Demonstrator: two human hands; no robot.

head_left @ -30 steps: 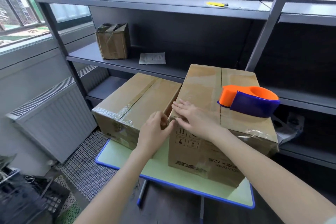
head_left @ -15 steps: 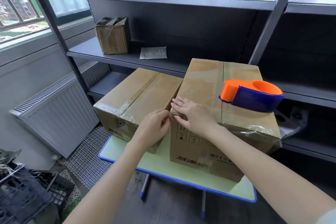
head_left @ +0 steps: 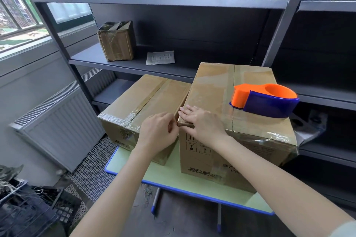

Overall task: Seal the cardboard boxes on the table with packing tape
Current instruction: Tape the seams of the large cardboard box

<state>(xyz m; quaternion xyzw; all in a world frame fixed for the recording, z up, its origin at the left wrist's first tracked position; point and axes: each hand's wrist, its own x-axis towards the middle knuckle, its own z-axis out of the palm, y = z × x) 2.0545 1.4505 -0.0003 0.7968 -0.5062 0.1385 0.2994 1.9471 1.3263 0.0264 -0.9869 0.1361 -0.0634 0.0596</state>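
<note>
Right hand (head_left: pixel 202 121) flat, fingers straight, on near-left top corner of taller brown cardboard box (head_left: pixel 212 86), centre frame. Left hand (head_left: pixel 158 131) curled just left of it; cannot tell what it holds.

The left arm (head_left: pixel 123 179) and the right arm (head_left: pixel 269 177) are bare and reach forward. The two hands come close together. The left hand (head_left: pixel 159 132) shows its back, with its fingers curled in toward the right hand (head_left: pixel 202 123). What its fingertips hold cannot be seen. The right hand lies flat, palm down, with its fingers straight, close together and pointing left.
</note>
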